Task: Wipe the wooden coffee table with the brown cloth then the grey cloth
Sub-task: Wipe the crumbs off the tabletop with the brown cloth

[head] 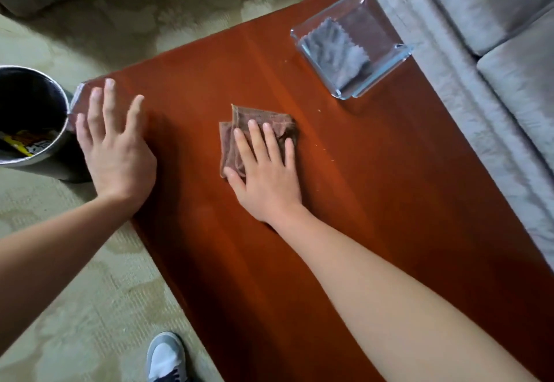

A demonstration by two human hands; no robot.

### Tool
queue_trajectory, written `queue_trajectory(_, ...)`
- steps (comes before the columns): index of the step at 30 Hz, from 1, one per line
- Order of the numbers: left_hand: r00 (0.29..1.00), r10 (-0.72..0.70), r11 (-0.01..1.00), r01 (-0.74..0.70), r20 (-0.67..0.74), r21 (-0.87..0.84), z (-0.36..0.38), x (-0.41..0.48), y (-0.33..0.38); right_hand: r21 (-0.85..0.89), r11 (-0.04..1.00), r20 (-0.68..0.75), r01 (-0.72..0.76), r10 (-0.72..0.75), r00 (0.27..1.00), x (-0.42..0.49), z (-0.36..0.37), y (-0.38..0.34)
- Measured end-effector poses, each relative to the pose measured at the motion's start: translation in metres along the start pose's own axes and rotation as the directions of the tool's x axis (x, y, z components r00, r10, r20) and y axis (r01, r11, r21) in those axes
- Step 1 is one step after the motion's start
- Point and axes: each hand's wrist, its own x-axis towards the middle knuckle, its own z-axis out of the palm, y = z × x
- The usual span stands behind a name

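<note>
- Brown cloth (269,119), folded, lies mid bench (359,201) under right hand (263,171); fingers straight, palm pressing down flat, no grip.
- Left hand (117,147) spread, fingers straight, holding nothing, at the bench's left edge near the far-left corner; contact with the wood unclear.
- Grey cloth (338,54) sits in a glass dish (401,50), far right on the bench, untouched.
- Handling: both cloths look soft, light, limp. The brown one would likely bunch if pushed by an edge, so a flat palm on its middle suits. Polished wood looks slick, should glide.
- Dish looks fragile, close to the right edge; crumbs (319,110) between it and the brown cloth.
- Room: open wood near side and far left. Metal bin (61,102) just off the left edge, sofa (509,21) along the right.
</note>
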Motion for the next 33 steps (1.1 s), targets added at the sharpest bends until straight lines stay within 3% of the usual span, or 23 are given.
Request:
queue_trajectory(3, 0.977, 0.209, 0.977, -0.206, 0.044, -0.051, 0.006, -0.005, 0.032, -0.009, 0.996, 0.018, -0.094, 0.094, 0.995, -0.038, 0.003, 0.063)
queue_trajectory(7, 0.913, 0.372, 0.928, -0.36, 0.168, -0.097, 0.026, -0.031, 0.104, -0.021, 0.946, 0.047, -0.324, 0.325, 0.945, -0.07, -0.001, 0.154)
queue_trajectory(10, 0.915, 0.365, 0.931, -0.358, 0.172, -0.073, 0.038, -0.039, 0.115, 0.047, 0.883, 0.063, -0.468, 0.465, 0.883, -0.061, -0.008, 0.195)
queue_trajectory(14, 0.923, 0.355, 0.933, -0.341, 0.149, -0.11, 0.039, -0.036, 0.11, 0.167, 0.839, -0.001, -0.518, 0.525, 0.851, -0.033, -0.021, 0.181)
queue_trajectory(16, 0.93, 0.341, 0.937, -0.324, 0.134, -0.133, 0.038, -0.037, 0.114, 0.193, 0.897, -0.045, -0.398, 0.413, 0.91, -0.022, -0.028, 0.15)
queue_trajectory(18, 0.94, 0.323, 0.938, -0.302, 0.107, -0.17, 0.039, -0.037, 0.112, 0.085, 0.976, -0.049, -0.201, 0.205, 0.977, -0.022, -0.028, 0.104)
queue_trajectory(20, 0.962, 0.263, 0.942, -0.242, 0.067, -0.233, 0.039, -0.033, 0.11, -0.006, 1.0, -0.002, -0.025, 0.025, 1.0, -0.038, -0.016, 0.059)
queue_trajectory(24, 0.978, 0.185, 0.946, -0.152, 0.094, -0.287, 0.038, -0.032, 0.11, 0.056, 0.975, 0.047, 0.214, -0.216, 0.975, -0.112, 0.017, 0.003)
queue_trajectory(28, 0.981, 0.177, 0.951, -0.149, 0.082, -0.271, 0.038, -0.033, 0.109, 0.006, 0.888, 0.09, 0.461, -0.459, 0.884, -0.171, 0.04, 0.023)
queue_trajectory(31, 0.977, 0.196, 0.955, -0.169, 0.087, -0.245, 0.038, -0.033, 0.11, -0.104, 0.899, 0.062, 0.425, -0.421, 0.905, -0.157, 0.04, 0.088)
queue_trajectory(33, 0.974, 0.209, 0.958, -0.185, 0.092, -0.217, 0.04, -0.034, 0.11, -0.139, 0.972, 0.038, 0.188, -0.185, 0.982, -0.134, 0.031, 0.146)
